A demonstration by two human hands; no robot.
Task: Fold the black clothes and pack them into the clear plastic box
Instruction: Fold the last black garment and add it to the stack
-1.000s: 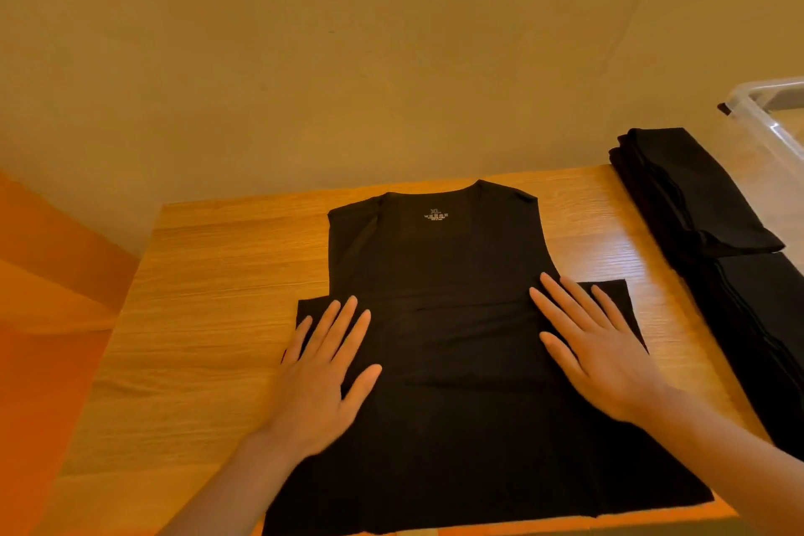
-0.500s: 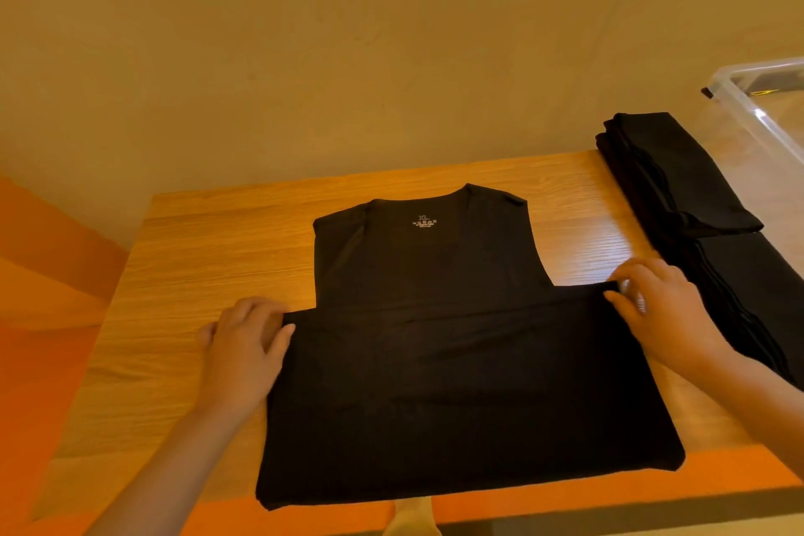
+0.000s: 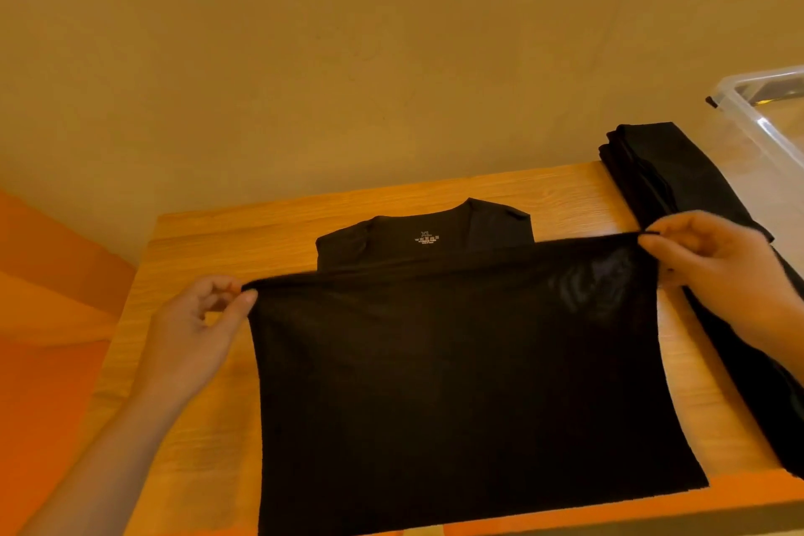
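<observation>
Having left our flat-palmed smoothing, we are now pinching the folded edge of the black sleeveless shirt (image 3: 457,383) on the wooden table (image 3: 261,239), left hand (image 3: 195,331) and right hand (image 3: 713,261) each in a narrow grip lifting a corner towards the neckline, with the clear plastic box (image 3: 757,118) waiting at the right.

a wooden table (image 3: 348,205) stands against a plain tan wall (image 3: 348,57).

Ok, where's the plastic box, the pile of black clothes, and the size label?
clear plastic box (image 3: 739,100): head view, near rim.
pile of black clothes (image 3: 652,161): head view, top fold.
size label (image 3: 426,237): head view, printed neck mark.
</observation>
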